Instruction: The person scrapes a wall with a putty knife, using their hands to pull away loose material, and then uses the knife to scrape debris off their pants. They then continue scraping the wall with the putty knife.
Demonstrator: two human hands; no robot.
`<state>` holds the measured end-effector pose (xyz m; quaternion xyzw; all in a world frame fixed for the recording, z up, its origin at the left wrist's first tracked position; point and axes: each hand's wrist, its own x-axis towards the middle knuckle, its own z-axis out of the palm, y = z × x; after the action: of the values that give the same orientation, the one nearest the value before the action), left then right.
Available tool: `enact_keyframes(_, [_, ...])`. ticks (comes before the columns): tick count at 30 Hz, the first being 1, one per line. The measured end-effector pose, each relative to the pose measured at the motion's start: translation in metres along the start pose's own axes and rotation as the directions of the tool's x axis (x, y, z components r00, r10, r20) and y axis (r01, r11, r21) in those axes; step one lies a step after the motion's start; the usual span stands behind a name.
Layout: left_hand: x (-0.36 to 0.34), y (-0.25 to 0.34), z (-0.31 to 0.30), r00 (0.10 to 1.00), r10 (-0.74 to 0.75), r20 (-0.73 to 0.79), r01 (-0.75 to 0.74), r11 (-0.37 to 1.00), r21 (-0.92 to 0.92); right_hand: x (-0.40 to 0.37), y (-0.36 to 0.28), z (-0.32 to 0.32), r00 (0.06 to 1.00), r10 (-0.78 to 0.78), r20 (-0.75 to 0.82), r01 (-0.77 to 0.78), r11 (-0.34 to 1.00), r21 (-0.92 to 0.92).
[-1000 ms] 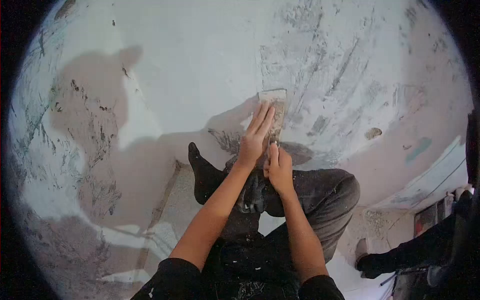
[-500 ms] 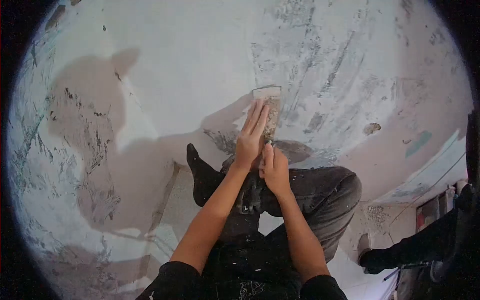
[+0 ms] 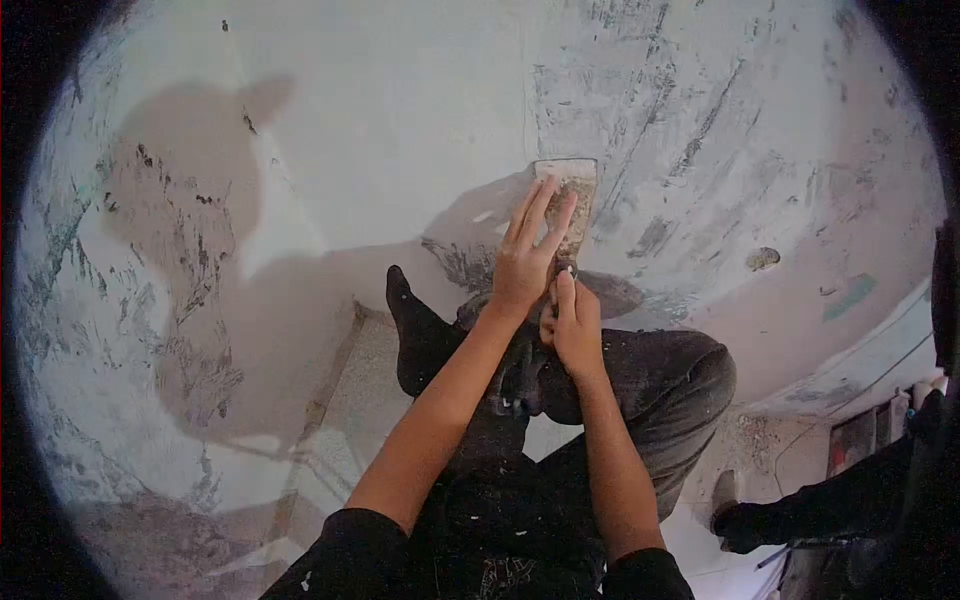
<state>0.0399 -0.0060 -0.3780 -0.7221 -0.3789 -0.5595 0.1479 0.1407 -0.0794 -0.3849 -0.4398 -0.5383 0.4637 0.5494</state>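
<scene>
A wide, crusted scraper (image 3: 577, 210) lies with its straight top edge against the patchy white and grey wall (image 3: 420, 110). My right hand (image 3: 573, 325) is closed around its handle, the thumb pointing up along it. My left hand (image 3: 530, 250) rests flat on the left side of the blade, its fingers stretched out and somewhat spread. Dark scrape marks cover the wall to the right of the blade, while the surface to its left looks smoother. The handle is mostly hidden by my right hand.
My bent leg in dark trousers (image 3: 660, 385) and a dark-socked foot (image 3: 415, 335) are below the hands. Another person's leg (image 3: 820, 515) reaches in at the lower right, near a rack (image 3: 860, 440). A small hole (image 3: 763, 259) marks the wall at right.
The scraper and both hands appear slightly further right and up in the view, which has itself shifted. The fingers of my left hand have spread a little more.
</scene>
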Motion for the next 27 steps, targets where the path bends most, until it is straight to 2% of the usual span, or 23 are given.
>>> enact_keyframes(2, [0.000,0.002,-0.001,1.000,-0.012,0.009,0.012,1.000,-0.010,0.001,0.004,-0.002,1.000,-0.009,0.006,0.009,1.000,0.016])
enact_keyframes(4, [0.000,0.001,-0.003,1.000,-0.017,0.020,0.017,1.000,-0.014,0.002,0.002,-0.003,0.999,-0.036,0.004,0.037,0.993,-0.111])
enact_keyframes(7, [0.004,0.001,-0.005,0.997,-0.061,0.042,0.061,0.998,-0.005,0.011,0.008,-0.002,0.996,-0.082,0.017,0.084,0.988,-0.133])
enact_keyframes(11, [0.018,-0.014,-0.011,1.000,0.016,-0.006,-0.016,0.999,0.045,0.022,0.002,0.012,0.994,-0.107,-0.007,0.106,0.992,-0.062])
enact_keyframes(13, [0.015,-0.013,-0.018,0.999,0.021,0.028,-0.022,0.999,0.040,0.012,0.003,0.014,0.993,-0.118,0.028,0.118,0.992,-0.037])
enact_keyframes(14, [0.012,-0.010,-0.019,0.999,0.016,0.038,-0.017,1.000,0.016,0.007,0.004,0.018,0.994,-0.109,-0.023,0.108,0.994,-0.033])
enact_keyframes(18, [-0.009,0.004,-0.001,1.000,0.025,-0.002,-0.025,0.996,-0.090,-0.007,0.008,-0.003,0.993,-0.112,-0.030,0.110,0.991,-0.073])
enact_keyframes(19, [-0.008,0.008,-0.001,1.000,0.011,-0.006,-0.012,0.996,-0.094,-0.008,0.006,-0.008,0.994,-0.106,-0.025,0.103,0.991,-0.084])
enact_keyframes(21, [-0.006,0.016,-0.002,0.999,0.007,0.040,-0.002,0.989,-0.145,-0.009,0.003,-0.015,1.000,-0.026,-0.017,0.027,0.998,0.060])
enact_keyframes(22, [-0.007,0.013,0.002,0.999,0.016,0.033,-0.011,0.991,-0.130,-0.008,0.002,-0.014,0.998,-0.067,-0.013,0.067,0.997,0.030])
enact_keyframes(25, [-0.008,0.006,-0.001,1.000,-0.004,0.005,0.004,0.991,-0.136,-0.006,0.000,-0.006,0.998,-0.060,0.017,0.060,0.998,0.010])
enact_keyframes(27, [-0.010,0.000,-0.005,1.000,0.000,0.018,0.002,0.992,-0.123,-0.006,-0.002,-0.001,1.000,-0.001,0.012,0.001,0.999,0.051])
